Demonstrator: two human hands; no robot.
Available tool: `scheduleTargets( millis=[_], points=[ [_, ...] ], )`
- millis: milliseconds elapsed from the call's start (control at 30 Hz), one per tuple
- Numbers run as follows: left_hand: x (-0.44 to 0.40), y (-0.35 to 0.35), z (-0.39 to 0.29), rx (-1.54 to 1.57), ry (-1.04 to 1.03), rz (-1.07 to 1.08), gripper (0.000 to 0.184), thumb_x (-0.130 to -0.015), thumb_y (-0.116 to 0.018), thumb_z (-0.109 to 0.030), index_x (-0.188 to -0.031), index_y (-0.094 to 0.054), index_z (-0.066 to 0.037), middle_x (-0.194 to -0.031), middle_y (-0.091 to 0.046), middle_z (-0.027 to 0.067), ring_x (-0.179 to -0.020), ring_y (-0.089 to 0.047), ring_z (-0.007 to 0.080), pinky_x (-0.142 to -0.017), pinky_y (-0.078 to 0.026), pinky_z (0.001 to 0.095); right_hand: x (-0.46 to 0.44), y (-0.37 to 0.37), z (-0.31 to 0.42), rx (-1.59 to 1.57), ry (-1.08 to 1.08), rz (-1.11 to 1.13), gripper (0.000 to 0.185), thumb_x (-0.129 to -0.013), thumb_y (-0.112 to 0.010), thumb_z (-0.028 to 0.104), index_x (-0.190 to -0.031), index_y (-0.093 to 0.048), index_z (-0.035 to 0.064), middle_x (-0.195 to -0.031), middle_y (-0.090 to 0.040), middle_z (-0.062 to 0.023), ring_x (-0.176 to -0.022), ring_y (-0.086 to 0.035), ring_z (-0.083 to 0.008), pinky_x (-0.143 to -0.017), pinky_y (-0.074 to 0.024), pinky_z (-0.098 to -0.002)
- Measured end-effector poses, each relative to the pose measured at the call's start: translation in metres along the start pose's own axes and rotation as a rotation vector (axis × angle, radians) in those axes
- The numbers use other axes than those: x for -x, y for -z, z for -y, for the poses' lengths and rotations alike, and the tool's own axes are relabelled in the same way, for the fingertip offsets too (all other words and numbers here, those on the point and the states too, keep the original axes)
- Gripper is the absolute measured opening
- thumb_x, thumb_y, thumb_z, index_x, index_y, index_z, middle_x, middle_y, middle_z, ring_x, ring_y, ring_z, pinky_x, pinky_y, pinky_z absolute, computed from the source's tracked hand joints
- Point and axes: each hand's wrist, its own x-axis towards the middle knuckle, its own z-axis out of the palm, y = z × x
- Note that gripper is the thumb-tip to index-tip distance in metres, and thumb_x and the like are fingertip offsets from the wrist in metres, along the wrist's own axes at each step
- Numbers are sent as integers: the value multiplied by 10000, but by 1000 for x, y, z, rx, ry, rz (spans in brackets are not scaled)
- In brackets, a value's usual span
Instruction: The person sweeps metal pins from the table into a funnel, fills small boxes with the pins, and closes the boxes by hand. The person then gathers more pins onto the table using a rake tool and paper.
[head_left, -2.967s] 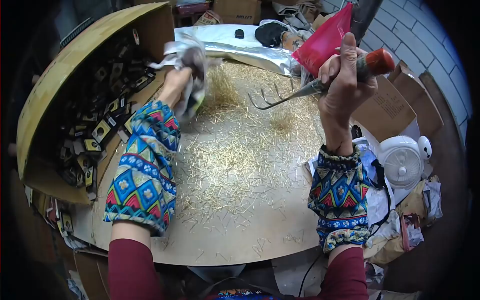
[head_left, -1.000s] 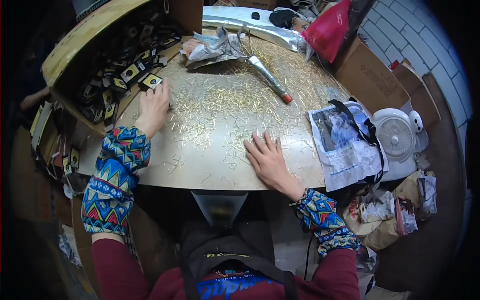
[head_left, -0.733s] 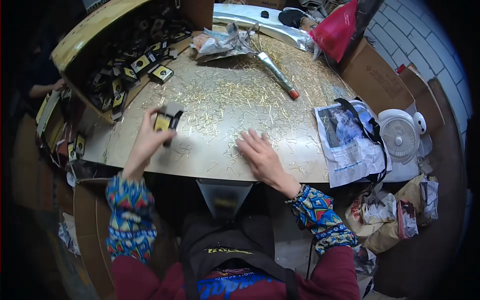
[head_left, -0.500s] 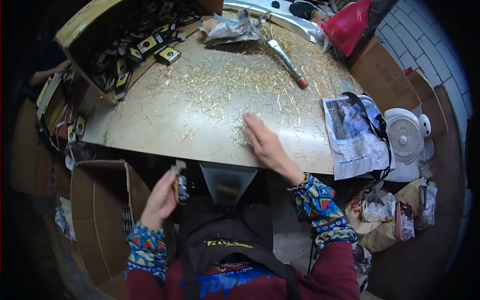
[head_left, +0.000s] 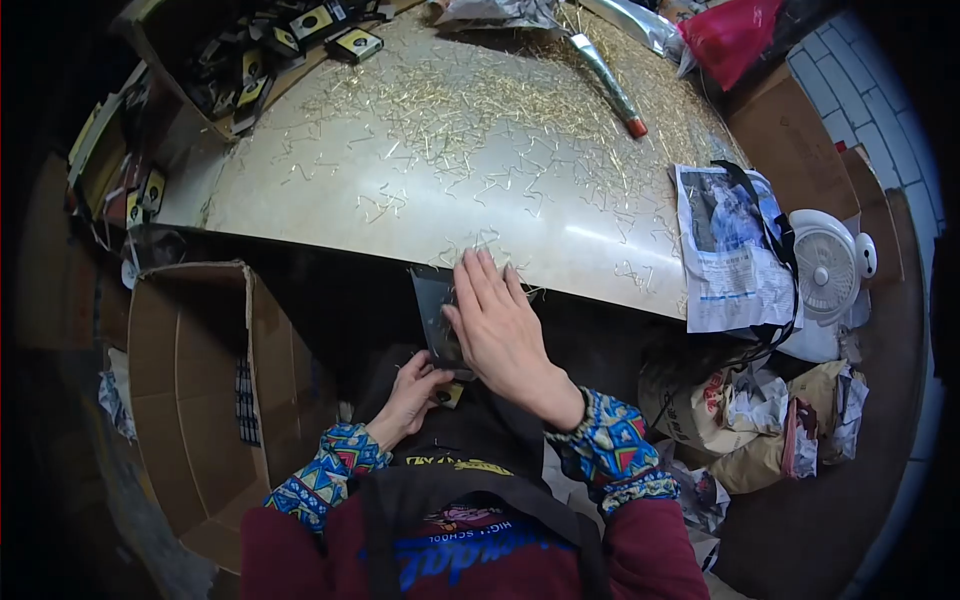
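My right hand (head_left: 505,335) lies with fingers stretched out at the table's front edge, over some small bent brass-coloured metal hooks (head_left: 485,240). Just below the edge is a grey metal chute (head_left: 436,322), partly covered by that hand. My left hand (head_left: 405,395) is closed around a small yellow-and-black cardboard box (head_left: 450,396) at the chute's lower end. Most of the box is hidden by the fingers and the chute. Many more brass-coloured hooks (head_left: 450,110) are scattered in a heap across the metal tabletop (head_left: 300,215).
A carton of small yellow-and-black boxes (head_left: 250,95) stands at the back left. A red-ended tube (head_left: 610,85) lies among the hooks. Newspaper (head_left: 735,270) and a white fan (head_left: 825,270) are at the right. An open cardboard box (head_left: 200,380) stands low at the left.
My left hand has brought the small box rightward to the chute's lower end. My right hand has come down and left to the table edge. The camera view has shifted.
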Motion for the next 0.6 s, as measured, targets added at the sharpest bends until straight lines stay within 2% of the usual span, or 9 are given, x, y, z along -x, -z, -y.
scheduleTargets(
  millis=[67,133,233,333,400,433,467,567,600],
  points=[
    [2,-7,-1,-1,-30,-16,307,-897,-634,-40,-1191,-547,-69,-1026,-662,15,-807,-609,54,-560,-438,185,10,16,3,-144,19,23,402,-956,-610,124,-1312,-550,-51,-1383,-545,-238,-1299,-519,-401,-1105,-396,-518],
    [5,-10,-2,3,-45,-28,309,-894,-621,-34,-1193,-547,-67,-1020,-663,15,-823,-616,61,-579,-450,188,14,30,3,-290,-40,-125,375,-853,-605,-64,-1214,-653,27,-1262,-645,-176,-1143,-627,-355,-1015,-483,-445],
    [8,-13,-2,-9,-54,-37,323,-893,-622,-49,-1210,-559,-59,-1026,-670,22,-863,-627,72,-681,-490,217,23,32,-16,-410,-93,-125,303,-766,-600,-77,-1032,-696,32,-1073,-700,-99,-980,-647,-303,-825,-485,-390],
    [10,-16,3,-152,-123,-49,332,-881,-658,-70,-1197,-560,-39,-1064,-678,41,-890,-625,82,-749,-500,241,33,23,-24,-404,-155,91,310,-771,-569,-110,-1016,-706,21,-1010,-687,-130,-965,-636,-326,-835,-523,-394],
    [13,-17,4,-345,-204,-48,363,-865,-689,-78,-1195,-547,-24,-1084,-675,47,-897,-624,94,-754,-503,253,45,-3,-23,-348,-105,71,322,-764,-586,-93,-1052,-681,16,-1021,-655,-135,-970,-599,-352,-837,-511,-412],
    [7,-13,12,-424,-312,-21,476,-813,-762,-133,-1191,-499,-13,-1072,-678,107,-901,-662,223,-769,-521,341,49,-11,-18,-246,-53,87,342,-753,-609,-70,-1086,-649,-2,-1057,-625,-146,-993,-579,-358,-849,-505,-420],
    [4,-7,19,-571,-381,-53,512,-795,-779,-151,-1184,-481,-6,-1070,-666,141,-909,-657,276,-778,-519,378,53,-15,-11,-138,-21,132,359,-744,-622,-55,-1102,-634,-24,-1071,-619,-152,-997,-578,-356,-849,-512,-414],
    [3,-12,18,-984,-520,-145,631,-725,-834,-213,-1136,-417,21,-1052,-592,277,-962,-598,480,-818,-495,519,74,-28,-4,-347,134,401,380,-771,-642,-18,-1150,-628,-29,-1115,-616,-159,-1033,-577,-350,-858,-530,-393],
    [3,-11,18,-1056,-562,-145,637,-720,-837,-213,-1132,-416,29,-1051,-585,279,-965,-594,477,-815,-496,519,76,-28,-3,-403,109,381,408,-718,-653,-19,-1124,-621,-43,-1103,-612,-160,-1042,-569,-327,-888,-516,-386]
  ],
)
